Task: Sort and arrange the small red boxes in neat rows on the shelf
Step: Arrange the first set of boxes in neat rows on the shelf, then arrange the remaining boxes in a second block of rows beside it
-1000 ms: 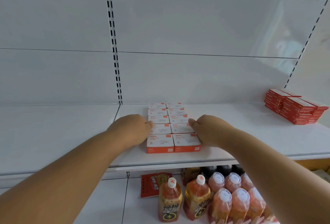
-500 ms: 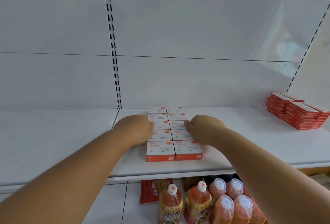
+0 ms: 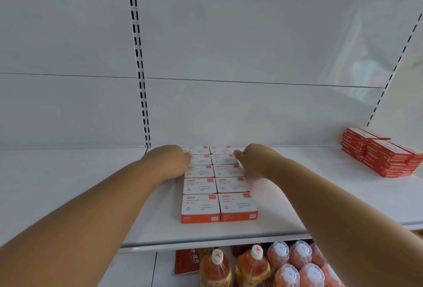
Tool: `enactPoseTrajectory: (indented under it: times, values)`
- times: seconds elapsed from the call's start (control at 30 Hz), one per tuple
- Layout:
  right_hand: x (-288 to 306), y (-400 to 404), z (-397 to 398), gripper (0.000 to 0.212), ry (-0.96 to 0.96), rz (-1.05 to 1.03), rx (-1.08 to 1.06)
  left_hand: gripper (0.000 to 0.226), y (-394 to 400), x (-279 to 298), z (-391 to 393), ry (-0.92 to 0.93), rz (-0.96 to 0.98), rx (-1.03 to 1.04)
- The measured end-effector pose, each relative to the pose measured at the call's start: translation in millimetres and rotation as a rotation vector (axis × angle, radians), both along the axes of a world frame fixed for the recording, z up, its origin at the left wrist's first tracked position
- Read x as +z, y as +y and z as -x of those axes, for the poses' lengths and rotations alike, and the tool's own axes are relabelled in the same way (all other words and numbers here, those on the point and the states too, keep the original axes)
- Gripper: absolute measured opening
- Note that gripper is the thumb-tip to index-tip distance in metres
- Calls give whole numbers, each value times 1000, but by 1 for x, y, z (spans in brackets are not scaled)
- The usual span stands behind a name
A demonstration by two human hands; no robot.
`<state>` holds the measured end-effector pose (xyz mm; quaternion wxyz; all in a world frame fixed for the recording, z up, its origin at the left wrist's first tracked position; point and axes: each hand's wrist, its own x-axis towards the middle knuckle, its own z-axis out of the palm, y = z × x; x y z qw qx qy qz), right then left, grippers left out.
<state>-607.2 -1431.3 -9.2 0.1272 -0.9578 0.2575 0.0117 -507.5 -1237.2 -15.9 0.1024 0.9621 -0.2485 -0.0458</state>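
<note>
Hands: our left hand (image 3: 170,163) and right hand (image 3: 256,160) press the flanks of the red boxes (image 3: 216,183), fingers hidden, curl unclear.
Boxes: two columns mid-shelf (image 3: 68,183).
Risk: uneven squeezing could buckle rows.

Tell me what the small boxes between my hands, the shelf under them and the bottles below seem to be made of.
Small boxes: likely printed cardboard, matte white tops, orange-red fronts, crisp folded edges.
Shelf: probably painted metal, smooth white with a soft sheen; slotted uprights behind suggest steel racking.
Bottles: apparently clear plastic, orange liquid showing through, with white caps.
</note>
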Motion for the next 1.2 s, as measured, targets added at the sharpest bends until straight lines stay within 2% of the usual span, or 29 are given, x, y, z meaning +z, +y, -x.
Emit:
enactPoseTrajectory:
  times: [0.3, 0.43, 0.53, 0.77, 0.97, 1.1, 1.2]
  values:
    - [-10, 0, -7, 44, 45, 89, 91, 41, -4, -10, -10, 9, -2, -46]
    - [-8, -3, -10, 43, 8, -7, 77, 46, -4, -4, -16, 69, 1, -69]
    - [0, -11, -14, 46, -2, -95, 54, 52, -5, 1, -24, 48, -19, -47]
    - [-8, -15, -37, 45, 75, 57, 76, 43, -12, -8, -42, -6, -36, -62]
    - [-4, -13, -36, 45, 93, 72, 77, 41, -12, -9, -43, -9, -20, -102]
    - [12, -13, -25, 39, -8, 138, 22, 37, -11, 6, -32, -231, 44, -49]
    - [27, -16, -3, 48, -142, 201, -46, 34, -20, 23, -3, -389, 105, -141]
